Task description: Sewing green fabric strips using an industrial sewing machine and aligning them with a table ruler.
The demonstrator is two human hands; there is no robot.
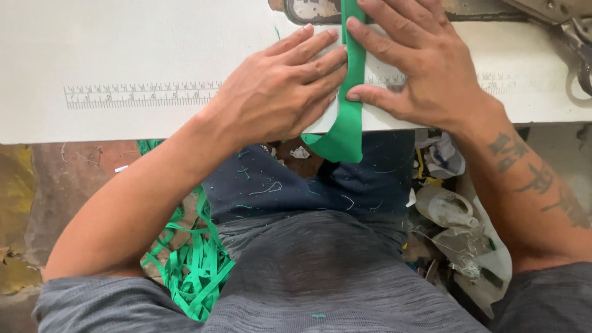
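A long green fabric strip [350, 105] runs down the white sewing table [123, 49] and folds over its front edge toward my lap. My left hand [280, 92] lies flat on the table, fingers together, pressing the strip's left side. My right hand [413, 61] presses the strip from the right, thumb against its edge and fingers laid over it higher up. Both hands pin the strip flat; neither lifts it. The strip's top end goes under a metal sewing machine part [314, 9] at the table's back edge.
A printed ruler scale [139, 95] runs across the table. Green fabric offcuts [194, 265] pile on the floor at my left knee. White plastic jugs and scraps [447, 209] sit on the floor to the right. A machine part [579, 37] stands at top right.
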